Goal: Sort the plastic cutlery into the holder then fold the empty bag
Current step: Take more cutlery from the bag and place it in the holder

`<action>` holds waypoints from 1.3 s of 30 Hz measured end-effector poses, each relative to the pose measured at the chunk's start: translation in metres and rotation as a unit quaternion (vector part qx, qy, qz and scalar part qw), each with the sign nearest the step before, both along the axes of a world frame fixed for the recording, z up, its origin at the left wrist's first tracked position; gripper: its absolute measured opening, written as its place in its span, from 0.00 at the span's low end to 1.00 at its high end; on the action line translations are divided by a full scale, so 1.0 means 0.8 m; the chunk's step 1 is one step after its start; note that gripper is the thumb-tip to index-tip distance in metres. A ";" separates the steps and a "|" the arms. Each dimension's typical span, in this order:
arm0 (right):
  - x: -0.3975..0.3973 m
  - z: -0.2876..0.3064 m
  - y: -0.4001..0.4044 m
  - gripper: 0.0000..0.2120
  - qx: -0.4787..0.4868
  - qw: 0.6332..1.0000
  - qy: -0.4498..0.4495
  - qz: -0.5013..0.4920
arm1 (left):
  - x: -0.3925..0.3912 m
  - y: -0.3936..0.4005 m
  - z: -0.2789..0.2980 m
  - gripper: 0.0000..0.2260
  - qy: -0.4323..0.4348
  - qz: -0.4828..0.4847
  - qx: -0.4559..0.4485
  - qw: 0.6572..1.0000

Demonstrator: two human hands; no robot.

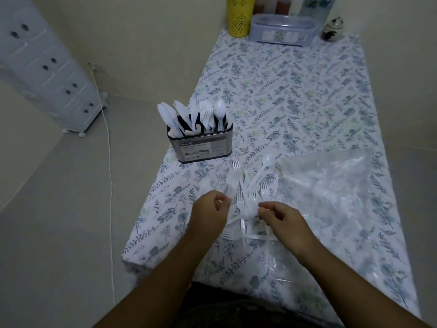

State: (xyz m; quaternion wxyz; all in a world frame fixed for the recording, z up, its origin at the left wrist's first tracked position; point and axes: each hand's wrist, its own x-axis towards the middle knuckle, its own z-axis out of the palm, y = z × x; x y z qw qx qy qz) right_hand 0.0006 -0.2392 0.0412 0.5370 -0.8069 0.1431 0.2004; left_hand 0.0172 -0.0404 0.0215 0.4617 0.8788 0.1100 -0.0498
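A metal cutlery holder stands near the table's left edge, holding several white plastic knives, forks and spoons upright. In front of it lies a loose pile of white plastic cutlery, forks mostly, with one spoon at its far side. A clear plastic bag lies flat to the right of the pile. My left hand hovers at the pile's left with its fingers curled, pinching a white piece. My right hand pinches a white piece at the pile's near side.
The table wears a floral cloth. At its far end stand a yellow perforated cup, a clear lidded box, bottles and a small jar. A white drawer unit and a cord are on the floor at the left.
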 end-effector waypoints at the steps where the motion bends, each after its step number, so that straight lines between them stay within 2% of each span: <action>1: 0.000 0.002 0.002 0.09 0.027 0.999 0.018 0.010 | -0.009 -0.012 0.008 0.06 0.018 -0.046 -0.021 0.999; 4: -0.001 0.001 0.008 0.17 0.005 0.998 0.015 0.056 | -0.033 -0.047 0.010 0.12 0.056 -0.164 -0.006 0.985; 5: -0.003 -0.003 0.007 0.15 -0.003 0.999 0.010 0.054 | -0.039 -0.053 0.004 0.13 0.053 -0.171 0.023 0.984; 9: -0.017 -0.010 -0.007 0.08 0.028 0.997 0.068 -0.017 | -0.053 -0.040 -0.022 0.05 0.043 -0.174 0.157 0.971; 12: -0.025 -0.012 -0.014 0.07 0.044 0.995 0.085 -0.024 | -0.054 -0.025 -0.036 0.12 0.067 -0.220 0.190 0.955; 14: -0.025 -0.016 -0.016 0.08 0.008 0.998 0.061 0.000 | -0.050 -0.021 -0.038 0.09 0.072 -0.245 0.219 0.942; 16: -0.022 -0.018 -0.017 0.08 -0.044 0.997 0.029 0.050 | -0.046 -0.019 -0.039 0.05 0.040 -0.279 0.252 0.926; 18: -0.016 -0.019 -0.019 0.10 -0.087 0.992 0.009 0.091 | -0.044 -0.016 -0.039 0.05 0.014 -0.302 0.267 0.915; 23: -0.013 -0.027 -0.018 0.09 -0.123 0.986 -0.007 0.112 | -0.048 -0.016 -0.031 0.19 0.069 -0.310 0.261 0.912; 25: -0.016 -0.031 -0.017 0.09 -0.127 0.985 -0.009 0.118 | -0.056 -0.017 -0.032 0.19 0.093 -0.323 0.273 0.902; 28: -0.017 -0.029 -0.015 0.11 -0.133 0.981 -0.013 0.143 | -0.065 -0.015 -0.038 0.13 0.098 -0.326 0.260 0.904; 31: -0.015 -0.027 -0.015 0.11 -0.152 0.971 -0.018 0.184 | -0.062 -0.015 -0.037 0.07 0.050 -0.339 0.242 0.908; 34: -0.016 -0.026 -0.015 0.08 -0.131 0.970 0.003 0.205 | -0.052 -0.023 -0.025 0.06 0.009 -0.302 0.164 0.939; 36: -0.021 -0.027 -0.014 0.09 -0.086 0.979 0.029 0.181 | -0.042 -0.031 -0.021 0.05 -0.014 -0.250 0.098 0.963; 39: -0.029 -0.024 -0.014 0.14 -0.027 0.990 0.057 0.127 | -0.027 -0.053 -0.019 0.11 -0.084 -0.187 0.050 0.977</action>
